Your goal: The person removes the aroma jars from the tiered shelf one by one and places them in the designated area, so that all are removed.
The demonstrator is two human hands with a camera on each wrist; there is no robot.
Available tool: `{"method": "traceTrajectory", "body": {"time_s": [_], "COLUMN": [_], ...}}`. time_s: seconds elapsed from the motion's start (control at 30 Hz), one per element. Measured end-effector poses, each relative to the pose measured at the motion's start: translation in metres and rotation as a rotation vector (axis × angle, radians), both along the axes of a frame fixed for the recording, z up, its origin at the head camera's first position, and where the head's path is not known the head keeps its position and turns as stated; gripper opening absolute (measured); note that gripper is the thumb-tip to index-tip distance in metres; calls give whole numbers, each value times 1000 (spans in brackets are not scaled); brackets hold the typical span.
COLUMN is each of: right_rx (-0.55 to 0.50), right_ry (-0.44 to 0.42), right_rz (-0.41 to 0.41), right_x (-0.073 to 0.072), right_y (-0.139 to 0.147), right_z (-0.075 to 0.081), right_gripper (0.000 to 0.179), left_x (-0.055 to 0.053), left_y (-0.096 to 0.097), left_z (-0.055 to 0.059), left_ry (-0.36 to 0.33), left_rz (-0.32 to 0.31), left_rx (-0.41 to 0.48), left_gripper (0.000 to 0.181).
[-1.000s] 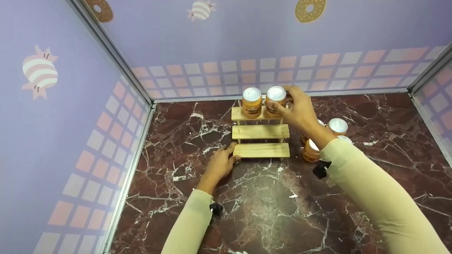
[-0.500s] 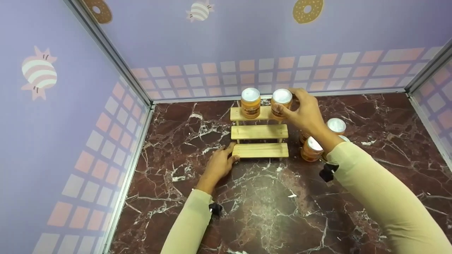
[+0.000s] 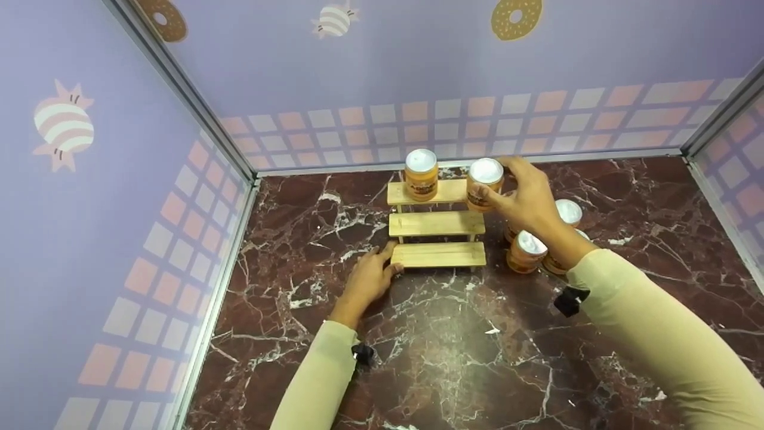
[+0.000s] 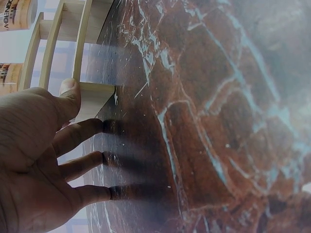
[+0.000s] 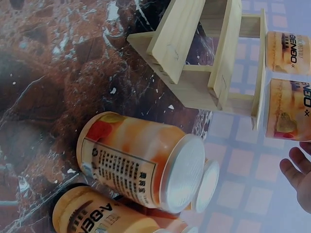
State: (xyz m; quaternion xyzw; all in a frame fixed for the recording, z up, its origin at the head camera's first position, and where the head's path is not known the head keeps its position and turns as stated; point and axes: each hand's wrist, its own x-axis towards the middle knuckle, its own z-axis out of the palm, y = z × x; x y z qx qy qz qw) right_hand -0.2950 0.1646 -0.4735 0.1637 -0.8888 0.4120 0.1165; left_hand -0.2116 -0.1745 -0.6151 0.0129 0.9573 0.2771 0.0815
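A three-step wooden stand (image 3: 439,223) rises toward the back wall. On its top step, left side, stands an orange-labelled jar (image 3: 421,175) with a white lid. My right hand (image 3: 528,200) grips a second such jar (image 3: 481,191), thumb across its front, at the right end of the top step; in the right wrist view this jar (image 5: 287,109) is beside the other one. My left hand (image 3: 367,278) holds the left end of the lowest step. In the left wrist view the thumb (image 4: 69,90) lies on the step's edge, and other fingers spread down to the table.
Several more white-lidded jars (image 3: 526,254) cluster right of the stand, partly hidden under my right forearm; the right wrist view shows one jar (image 5: 131,158) close up. The marbled table (image 3: 441,358) meets patterned back and left walls (image 3: 65,239).
The jar in my right hand has moved right and a little toward me, widening the gap to the other jar on the top step. The left hand keeps its place on the stand.
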Motion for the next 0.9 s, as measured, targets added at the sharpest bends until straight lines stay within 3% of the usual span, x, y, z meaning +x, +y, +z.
{"method": "traceTrajectory", "body": {"time_s": [0.1, 0.3, 0.43, 0.9], "right_rx": [5, 8, 18, 32], "right_ry": [19, 52, 56, 59], "right_rz": [3, 15, 19, 9], "right_x": [3, 8, 14, 32], "right_y": [3, 11, 17, 34], "right_z": [-1, -3, -5, -13], "right_gripper": [57, 59, 59, 58], "left_x": [2, -9, -14, -15], "left_y": [2, -7, -10, -9], "left_z": [8, -28, -38, -35], "left_ry": [-16, 52, 68, 36], "left_rz": [3, -20, -34, -36], "left_rx": [12, -26, -76, -79], "left_gripper": [66, 69, 68, 71]}}
